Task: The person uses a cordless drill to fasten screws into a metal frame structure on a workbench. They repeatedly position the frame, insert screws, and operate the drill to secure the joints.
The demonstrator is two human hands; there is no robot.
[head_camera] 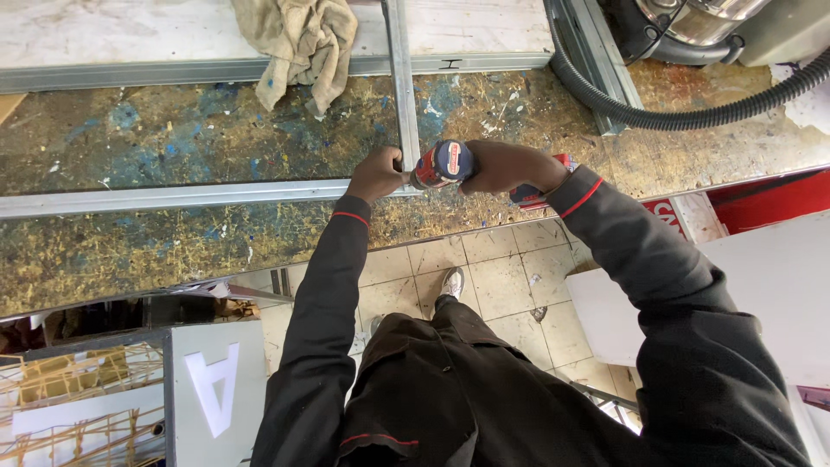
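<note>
My right hand [506,167] grips a red and blue cordless drill [443,164], held with its nose pointing left at the corner of a grey aluminium frame [403,95]. My left hand [377,174] is closed around that corner, where the upright bar meets the long horizontal bar [173,198]. The frame lies flat on a paint-stained workbench [173,130]. The drill's bit is hidden between my two hands.
A crumpled beige rag [298,43] lies over the frame's far bar. A black ribbed vacuum hose [692,112] and a steel vacuum drum [700,22] sit at the top right. White boards [761,285] stand at right, a grey panel [212,389] at lower left. Tiled floor below.
</note>
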